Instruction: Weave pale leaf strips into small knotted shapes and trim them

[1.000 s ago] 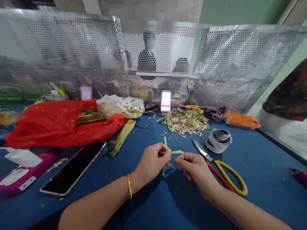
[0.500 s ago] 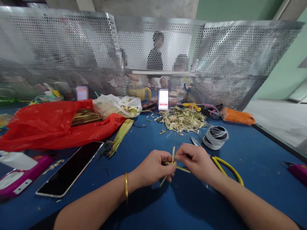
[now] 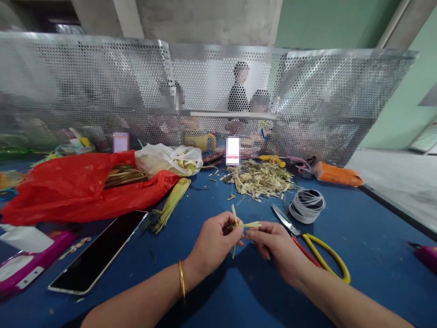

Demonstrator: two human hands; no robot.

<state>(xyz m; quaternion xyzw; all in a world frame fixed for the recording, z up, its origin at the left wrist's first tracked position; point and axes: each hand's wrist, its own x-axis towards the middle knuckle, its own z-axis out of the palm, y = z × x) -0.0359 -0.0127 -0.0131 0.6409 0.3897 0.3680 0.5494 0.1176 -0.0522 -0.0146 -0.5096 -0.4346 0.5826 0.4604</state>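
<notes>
Thin pale-green plant strips (image 3: 251, 224) cross one another in front of me, above the blue table. My left hand (image 3: 218, 237) pinches them where they cross, with ends sticking up, down and to the right. My right hand (image 3: 273, 239) is closed at the right-pointing strip, thumb and fingertips together near it; its exact grip is partly hidden. Scissors (image 3: 290, 225) with red and yellow handles lie partly behind my right forearm. Beyond them stands a spool of whitish cord (image 3: 307, 206). A heap of cut plant scraps (image 3: 261, 179) lies farther back.
On the left are a red plastic bag (image 3: 75, 182), a white bag (image 3: 164, 157), a husk bundle (image 3: 172, 202), a phone (image 3: 99, 253) and a magenta device (image 3: 34, 264). An orange packet (image 3: 337, 174) lies right. People show behind a perforated metal screen (image 3: 211, 68).
The view has tilted up slightly. The strips have turned in my left hand, and my right hand has lowered beside the right-pointing end. More of the scissors shows.
</notes>
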